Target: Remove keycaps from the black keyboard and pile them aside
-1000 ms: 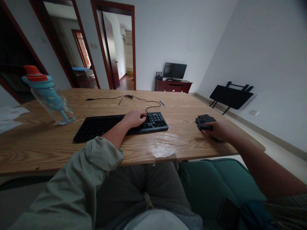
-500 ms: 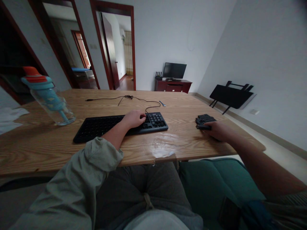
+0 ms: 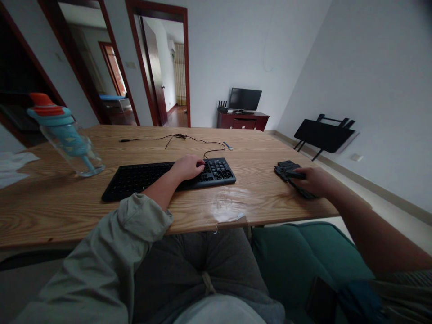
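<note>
A black keyboard (image 3: 141, 180) lies on the wooden table in front of me, its number pad to the right. My left hand (image 3: 189, 167) rests across it, fingers curled near the far edge as if steadying it; the fingertips are partly hidden. Over to the right, my right hand (image 3: 317, 181) is closed around a small dark elongated object (image 3: 294, 174), whose exact kind I cannot make out. Just beneath and beyond that object is a black, ridged item (image 3: 286, 165), like a glove, lying on the table and partly covered by the hand.
The keyboard's cable (image 3: 199, 140) runs bunched across the table behind it. Near the cable lies a small blue brush-like item (image 3: 228, 146). On the left stand a clear bottle (image 3: 79, 150) with an orange-and-blue lid and some white tissue (image 3: 15, 168). A green cushioned seat (image 3: 310, 252) is below right.
My right hand has shifted slightly right and up with the dark object, which now lies over the ridged black item. My left hand stays in place on the keyboard.
</note>
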A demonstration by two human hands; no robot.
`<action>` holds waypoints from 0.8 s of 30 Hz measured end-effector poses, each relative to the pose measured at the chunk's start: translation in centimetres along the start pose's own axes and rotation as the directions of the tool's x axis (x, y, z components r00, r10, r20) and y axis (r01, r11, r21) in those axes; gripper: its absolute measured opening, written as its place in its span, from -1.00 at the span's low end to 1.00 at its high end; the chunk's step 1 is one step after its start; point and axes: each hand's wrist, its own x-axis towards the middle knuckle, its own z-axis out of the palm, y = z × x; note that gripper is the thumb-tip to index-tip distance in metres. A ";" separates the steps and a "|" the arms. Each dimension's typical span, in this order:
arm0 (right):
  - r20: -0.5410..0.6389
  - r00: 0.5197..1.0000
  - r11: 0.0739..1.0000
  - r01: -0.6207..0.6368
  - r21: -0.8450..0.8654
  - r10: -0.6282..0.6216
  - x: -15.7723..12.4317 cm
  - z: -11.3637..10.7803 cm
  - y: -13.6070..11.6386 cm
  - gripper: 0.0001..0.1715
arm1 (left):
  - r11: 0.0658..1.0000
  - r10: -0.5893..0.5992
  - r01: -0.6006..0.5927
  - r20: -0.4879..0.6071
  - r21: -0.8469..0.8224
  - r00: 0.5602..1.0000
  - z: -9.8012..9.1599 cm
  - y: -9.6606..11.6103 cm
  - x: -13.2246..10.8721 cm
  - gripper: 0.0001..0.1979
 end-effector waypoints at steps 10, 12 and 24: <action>0.113 0.993 0.998 -0.038 0.055 0.031 -0.5 -2.3 -3.3 -0.58 | 1.000 -0.024 0.024 0.016 0.006 1.000 -0.1 0.0 0.0 -0.67; 0.129 0.991 0.999 -0.042 0.031 0.038 -0.6 -2.5 -4.1 -0.56 | 1.000 -0.013 0.013 0.010 -0.001 1.000 -0.1 0.0 0.0 -0.67; 0.142 0.988 0.998 -0.066 0.024 0.062 0.1 -2.0 -3.5 -0.54 | 1.000 -0.008 0.008 0.011 -0.009 1.000 -0.1 0.1 -0.1 -0.66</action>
